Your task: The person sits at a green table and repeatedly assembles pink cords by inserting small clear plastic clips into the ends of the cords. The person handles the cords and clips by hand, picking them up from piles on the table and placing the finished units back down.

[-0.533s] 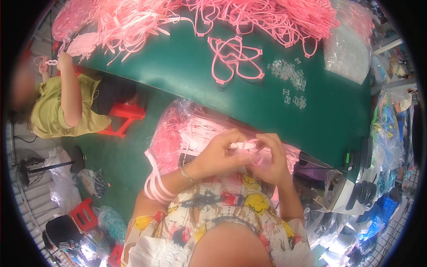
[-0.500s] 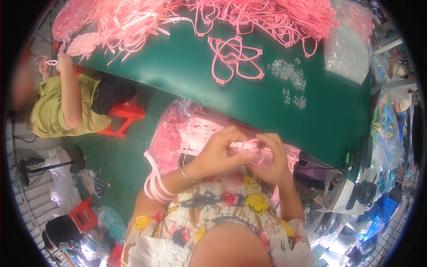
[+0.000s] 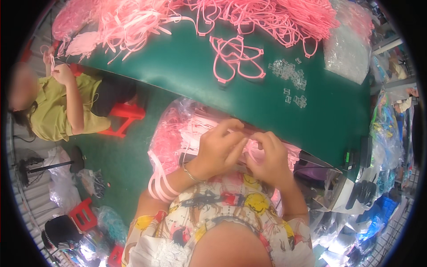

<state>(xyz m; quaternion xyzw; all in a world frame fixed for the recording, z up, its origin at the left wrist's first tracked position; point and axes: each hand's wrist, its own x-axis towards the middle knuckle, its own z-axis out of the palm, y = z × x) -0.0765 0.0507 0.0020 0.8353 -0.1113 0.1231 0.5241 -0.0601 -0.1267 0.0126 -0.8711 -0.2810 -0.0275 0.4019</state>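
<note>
Close to my chest, my left hand (image 3: 218,149) and my right hand (image 3: 270,161) meet at a looped pink strap (image 3: 254,155). My right fingers curl round the loop. The left thumb and fingers are bent towards it and seem to pinch its end; the exact contact is partly hidden. Several pale pink loops (image 3: 156,180) hang over my left forearm, beyond a metal bangle. Below my hands lies a bundle of pale pink straps (image 3: 195,131) in a clear plastic bag (image 3: 167,122).
On the green table (image 3: 178,66) lie joined pink loops (image 3: 235,60), small clear clips (image 3: 289,73) and a large pile of pink straps (image 3: 267,18). At the left, a person in a green top (image 3: 66,107) handles a pink strap near a red stool (image 3: 124,118).
My left hand has turned and its fingers have lifted from the strap's pale part, which no longer shows between them. My right hand stays round the loop. The co-worker's hands have shifted.
</note>
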